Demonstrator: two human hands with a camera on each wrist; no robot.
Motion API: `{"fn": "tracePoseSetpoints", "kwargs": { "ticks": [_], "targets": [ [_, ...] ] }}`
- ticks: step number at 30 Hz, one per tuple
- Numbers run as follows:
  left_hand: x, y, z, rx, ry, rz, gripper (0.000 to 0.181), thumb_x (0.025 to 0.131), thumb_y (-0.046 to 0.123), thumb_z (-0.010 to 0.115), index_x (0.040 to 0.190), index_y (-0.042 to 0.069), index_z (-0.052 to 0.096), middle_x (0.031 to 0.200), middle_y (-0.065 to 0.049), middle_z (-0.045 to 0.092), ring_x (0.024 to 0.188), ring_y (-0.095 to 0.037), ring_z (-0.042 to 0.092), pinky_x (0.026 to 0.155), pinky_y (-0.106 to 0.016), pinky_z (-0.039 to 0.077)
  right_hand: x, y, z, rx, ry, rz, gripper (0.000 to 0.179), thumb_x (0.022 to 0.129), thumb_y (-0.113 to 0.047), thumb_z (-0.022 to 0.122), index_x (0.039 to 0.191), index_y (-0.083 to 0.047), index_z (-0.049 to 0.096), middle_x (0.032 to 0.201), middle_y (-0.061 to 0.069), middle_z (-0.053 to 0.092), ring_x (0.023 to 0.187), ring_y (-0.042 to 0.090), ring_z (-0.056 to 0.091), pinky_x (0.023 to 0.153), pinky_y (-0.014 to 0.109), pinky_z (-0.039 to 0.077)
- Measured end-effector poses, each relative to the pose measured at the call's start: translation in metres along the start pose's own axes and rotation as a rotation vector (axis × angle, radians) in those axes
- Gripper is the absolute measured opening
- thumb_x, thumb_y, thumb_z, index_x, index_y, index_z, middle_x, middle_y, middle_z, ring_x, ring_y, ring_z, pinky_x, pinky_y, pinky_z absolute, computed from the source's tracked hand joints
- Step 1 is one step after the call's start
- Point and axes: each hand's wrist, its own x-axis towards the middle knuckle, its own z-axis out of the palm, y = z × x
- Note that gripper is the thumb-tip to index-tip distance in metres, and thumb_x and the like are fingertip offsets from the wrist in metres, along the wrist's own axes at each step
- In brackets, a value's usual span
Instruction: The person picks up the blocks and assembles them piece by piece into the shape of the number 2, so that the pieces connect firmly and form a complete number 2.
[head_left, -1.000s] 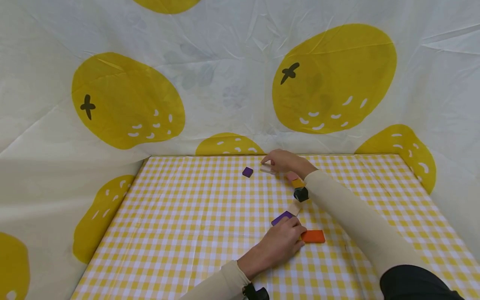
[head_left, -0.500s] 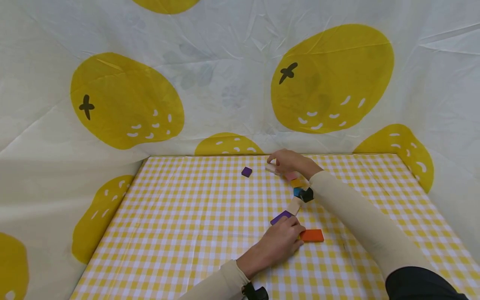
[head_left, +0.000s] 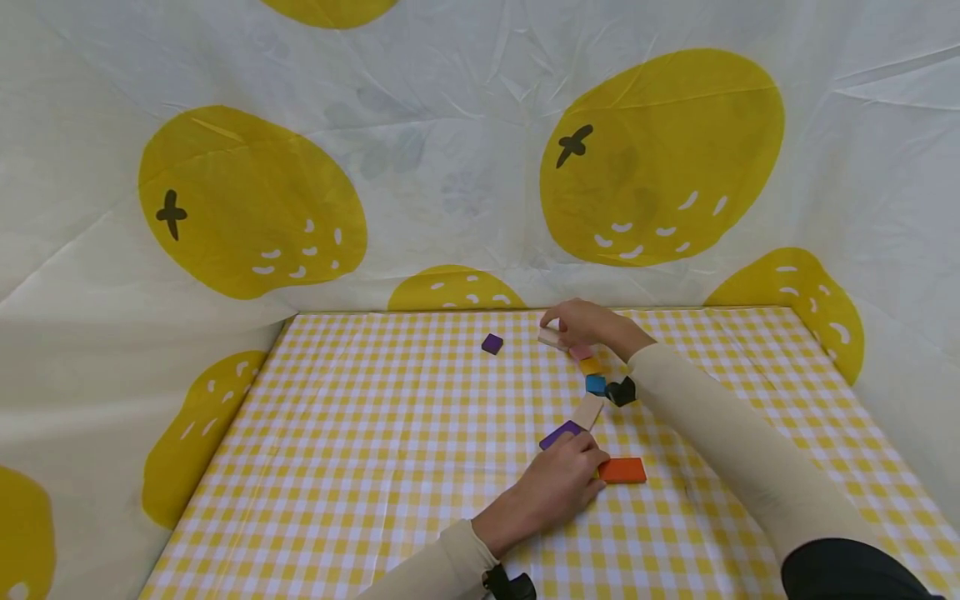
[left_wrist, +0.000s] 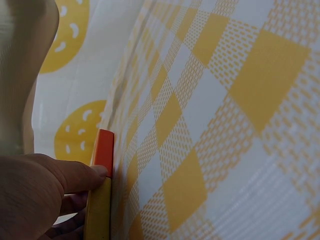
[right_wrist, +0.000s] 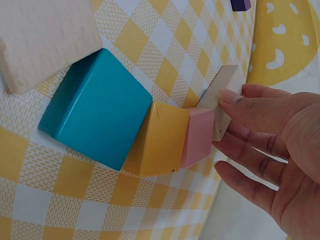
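Toward the far side, my right hand (head_left: 588,323) pinches a pale wooden block (right_wrist: 223,90) between thumb and fingers, its near end right at a pink block (right_wrist: 199,137). Beside the pink one come a yellow block (right_wrist: 162,142) and a teal-blue block (right_wrist: 102,110), forming a curved row. Nearer me lie a second pale block (head_left: 589,411) and a long purple block (head_left: 559,434). My left hand (head_left: 555,477) grips another yellow block (left_wrist: 98,212), thumb at the seam where it meets an orange block (head_left: 624,471); the head view hides most of that yellow block.
A small purple block (head_left: 492,343) lies alone to the left of the right hand. The table (head_left: 360,433) has a yellow-and-white checked cloth, and a white curtain with yellow fruit prints (head_left: 450,150) rises along its back edge.
My right hand has moved slightly right and nearer with the pale block, bringing it up to the pink one. The teal-blue block has come into sight. My left hand stays in place.
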Motion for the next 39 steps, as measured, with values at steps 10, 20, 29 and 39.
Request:
{"fn": "tracePoseSetpoints", "kwargs": {
  "ticks": [10, 20, 29, 39],
  "targets": [
    [-0.0002, -0.0005, 0.0015, -0.007, 0.01, 0.003, 0.024, 0.096, 0.03, 0.071, 0.116, 0.017, 0.074, 0.107, 0.005, 0.063, 0.092, -0.005, 0.056, 0.084, -0.015, 0.044, -0.0031, 0.0014, -0.0007, 0.008, -0.008, -0.027, 0.044, 0.095, -0.001, 0.063, 0.138, -0.009, 0.063, 0.112, 0.017, 0.069, 0.096, 0.029, 0.064, 0.083, 0.043, 0.055],
    [-0.0001, -0.0004, 0.0014, -0.006, 0.008, 0.001, 0.024, 0.096, 0.031, 0.071, 0.116, 0.017, 0.074, 0.107, 0.005, 0.063, 0.093, -0.005, 0.056, 0.085, -0.016, 0.044, -0.0049, 0.0016, -0.0004, 0.027, -0.007, -0.025, 0.043, 0.097, 0.0, 0.061, 0.139, -0.01, 0.063, 0.113, 0.015, 0.068, 0.097, 0.028, 0.063, 0.085, 0.044, 0.054],
    [-0.0003, -0.0003, 0.002, -0.016, 0.0, -0.007, 0.024, 0.097, 0.031, 0.07, 0.117, 0.017, 0.074, 0.107, 0.005, 0.062, 0.093, -0.006, 0.056, 0.085, -0.016, 0.045, -0.0085, -0.0007, -0.0018, 0.043, -0.005, -0.038, 0.041, 0.097, 0.0, 0.061, 0.138, -0.009, 0.063, 0.117, 0.017, 0.067, 0.106, 0.032, 0.064, 0.091, 0.048, 0.053],
    [-0.0002, -0.0011, 0.0011, -0.023, -0.004, -0.003, 0.025, 0.097, 0.03, 0.07, 0.118, 0.016, 0.073, 0.108, 0.005, 0.063, 0.094, -0.006, 0.056, 0.085, -0.016, 0.044, -0.0063, 0.0022, 0.0011, 0.066, 0.009, -0.051, 0.04, 0.095, 0.001, 0.065, 0.134, -0.007, 0.066, 0.115, 0.017, 0.068, 0.102, 0.032, 0.064, 0.091, 0.049, 0.053]
  ]
}}
